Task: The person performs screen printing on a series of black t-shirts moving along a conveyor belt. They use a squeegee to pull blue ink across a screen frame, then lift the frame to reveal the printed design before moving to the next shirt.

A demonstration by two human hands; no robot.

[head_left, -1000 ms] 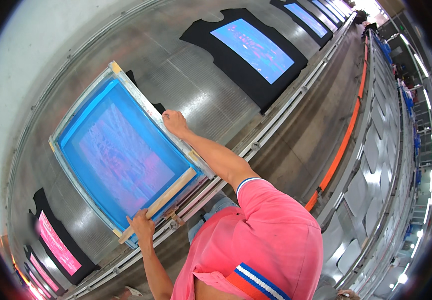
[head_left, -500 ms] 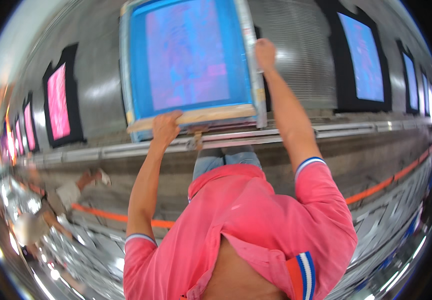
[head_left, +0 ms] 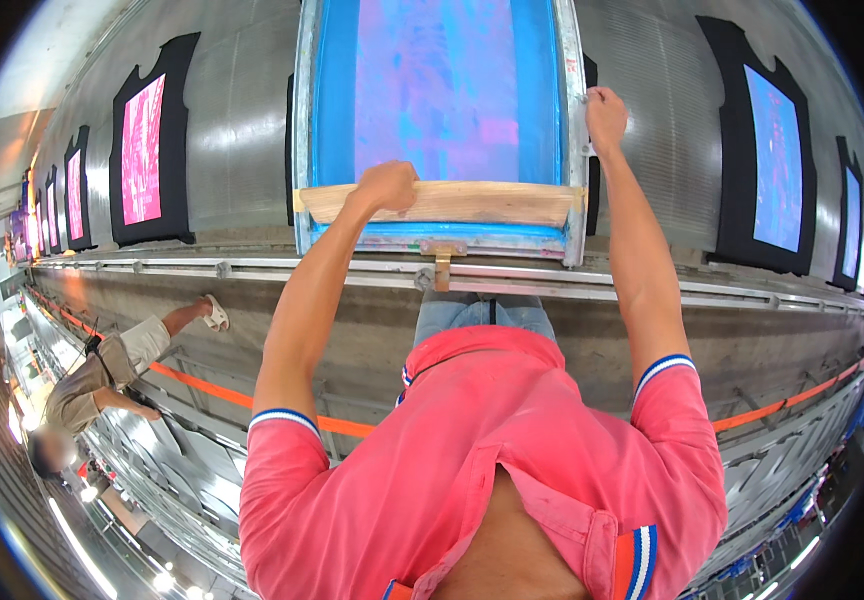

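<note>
I have the wooden-handled squeegee (head_left: 497, 204) crosswise over the near end of the screen-printing frame (head_left: 572, 130), running out to both sides of the left hand (head_left: 388, 187). I register the left hand closed on the squeegee's handle, left of its midpoint, fingers curled over it. I register the right hand (head_left: 607, 118) curled into a fist at the outer edge of the frame's right rail; I cannot tell whether it pinches that rail. Between the hands, I view blue mesh (head_left: 537, 100) around a violet, pink and blue print area. Below and right of the left hand, a brass-coloured bracket (head_left: 443, 268) sits at the metal guide rail (head_left: 352, 268). Left of the left hand, a black garment panel with pink print (head_left: 142, 150) lies on the metal table (head_left: 652, 130); right of the right hand, a black garment panel with blue print (head_left: 777, 155) lies likewise. Well below-left of the left hand, I note another person (head_left: 112, 370) near an orange strip (head_left: 207, 385).
</note>
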